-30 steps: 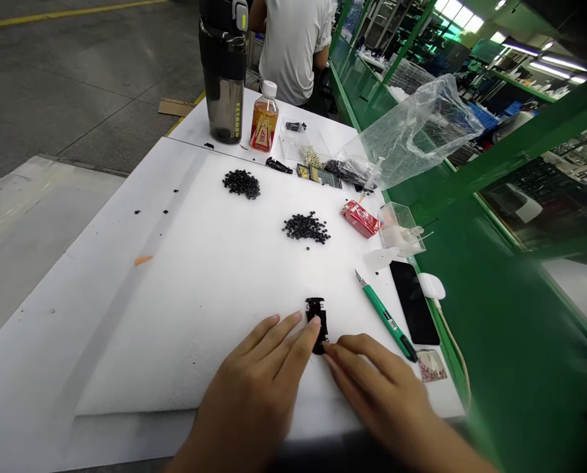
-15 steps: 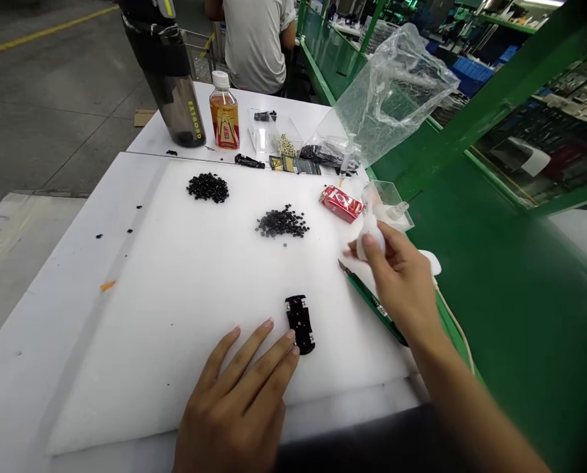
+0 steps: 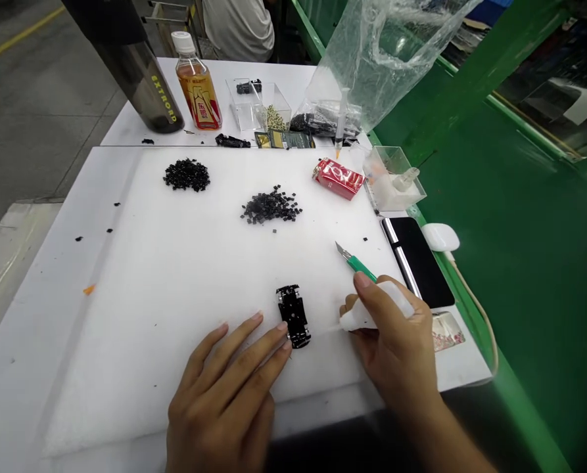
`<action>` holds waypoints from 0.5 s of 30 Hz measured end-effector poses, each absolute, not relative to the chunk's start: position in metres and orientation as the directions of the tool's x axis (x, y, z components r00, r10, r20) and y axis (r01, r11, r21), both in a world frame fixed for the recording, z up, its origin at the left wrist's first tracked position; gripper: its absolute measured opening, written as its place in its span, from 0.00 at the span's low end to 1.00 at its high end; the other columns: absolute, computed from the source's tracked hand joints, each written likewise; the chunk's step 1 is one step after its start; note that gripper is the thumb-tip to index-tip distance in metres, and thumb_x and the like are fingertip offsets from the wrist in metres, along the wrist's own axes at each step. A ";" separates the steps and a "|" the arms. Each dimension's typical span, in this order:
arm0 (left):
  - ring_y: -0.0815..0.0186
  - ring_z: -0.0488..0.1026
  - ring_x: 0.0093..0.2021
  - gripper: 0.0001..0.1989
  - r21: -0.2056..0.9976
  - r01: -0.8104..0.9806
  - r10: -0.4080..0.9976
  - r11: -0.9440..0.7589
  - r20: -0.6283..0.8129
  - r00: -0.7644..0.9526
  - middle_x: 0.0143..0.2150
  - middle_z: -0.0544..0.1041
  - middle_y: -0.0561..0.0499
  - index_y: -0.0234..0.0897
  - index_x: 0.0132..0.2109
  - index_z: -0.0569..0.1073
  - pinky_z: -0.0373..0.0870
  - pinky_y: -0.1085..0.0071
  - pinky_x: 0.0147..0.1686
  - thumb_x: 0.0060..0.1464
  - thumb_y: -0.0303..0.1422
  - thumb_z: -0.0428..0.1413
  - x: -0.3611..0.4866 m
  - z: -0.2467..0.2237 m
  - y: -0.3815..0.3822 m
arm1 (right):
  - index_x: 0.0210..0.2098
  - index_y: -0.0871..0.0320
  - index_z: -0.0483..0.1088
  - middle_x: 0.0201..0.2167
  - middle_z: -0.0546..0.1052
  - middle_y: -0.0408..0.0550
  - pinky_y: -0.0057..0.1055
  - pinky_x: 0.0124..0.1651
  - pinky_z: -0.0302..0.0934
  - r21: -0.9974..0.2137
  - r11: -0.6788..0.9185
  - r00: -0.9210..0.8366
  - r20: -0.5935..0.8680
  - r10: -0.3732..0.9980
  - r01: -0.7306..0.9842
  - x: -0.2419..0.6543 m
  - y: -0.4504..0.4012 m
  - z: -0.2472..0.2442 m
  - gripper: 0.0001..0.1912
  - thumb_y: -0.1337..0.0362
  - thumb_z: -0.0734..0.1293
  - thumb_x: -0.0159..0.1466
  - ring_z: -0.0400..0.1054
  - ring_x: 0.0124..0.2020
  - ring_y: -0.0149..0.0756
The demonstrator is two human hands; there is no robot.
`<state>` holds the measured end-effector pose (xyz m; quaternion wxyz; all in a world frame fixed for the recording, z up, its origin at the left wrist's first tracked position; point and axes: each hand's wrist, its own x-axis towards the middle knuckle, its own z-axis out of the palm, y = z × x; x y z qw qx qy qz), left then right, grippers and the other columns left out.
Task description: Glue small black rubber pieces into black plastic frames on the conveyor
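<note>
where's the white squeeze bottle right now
In the head view, the white squeeze bottle is right of centre, in the right hand, to the right of the black part.

A dark tumbler [image 3: 133, 75] and an amber drink bottle [image 3: 198, 89] stand well beyond the left hand [image 3: 219, 407]; past the right hand [image 3: 404, 341], a black phone [image 3: 424, 263] lies beside a corded white device [image 3: 440, 236].

wht mat [image 3: 175, 263] on tbl [image 3: 51, 295]: blk part [image 3: 294, 318], 2 blk-bit piles [image 3: 187, 175], grn knife [image 3: 357, 263].
</note>
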<state>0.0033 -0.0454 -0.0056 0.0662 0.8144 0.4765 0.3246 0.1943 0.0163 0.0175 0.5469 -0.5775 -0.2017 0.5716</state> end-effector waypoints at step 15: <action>0.56 0.69 0.64 0.21 0.421 0.734 0.829 -0.533 0.433 0.354 0.59 0.76 0.51 0.36 0.55 0.76 0.64 0.49 0.60 0.59 0.17 0.50 0.002 -0.003 -0.044 | 0.21 0.60 0.60 0.21 0.67 0.45 0.25 0.20 0.50 -0.945 -0.304 0.307 -0.326 0.894 -0.119 0.197 0.013 0.007 0.29 0.46 0.76 0.57 0.57 0.21 0.27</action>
